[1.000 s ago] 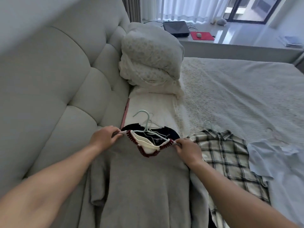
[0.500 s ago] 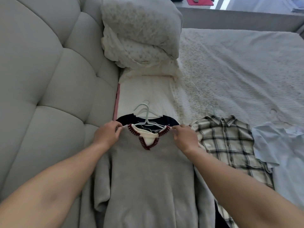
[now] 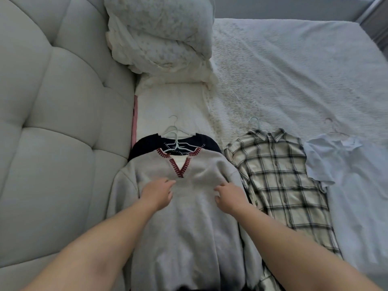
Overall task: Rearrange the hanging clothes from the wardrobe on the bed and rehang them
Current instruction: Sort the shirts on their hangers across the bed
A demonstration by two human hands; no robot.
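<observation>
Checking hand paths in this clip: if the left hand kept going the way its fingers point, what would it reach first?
The left hand points up the grey sweater toward its red-trimmed V-neck, so probably that collar first, then the hangers; depth is unclear.

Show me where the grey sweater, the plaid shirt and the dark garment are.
grey sweater (image 3: 189, 227), head view, lower front panel.
plaid shirt (image 3: 279, 179), head view, chest.
dark garment (image 3: 147, 147), head view, shoulder.

A padded grey headboard (image 3: 52, 122) with deep tufts is seen on the left. The bed (image 3: 294, 70) is covered by a pale textured bedspread. White folded bedding (image 3: 163, 34) is piled against the headboard. Soft daylight is spread evenly.
</observation>
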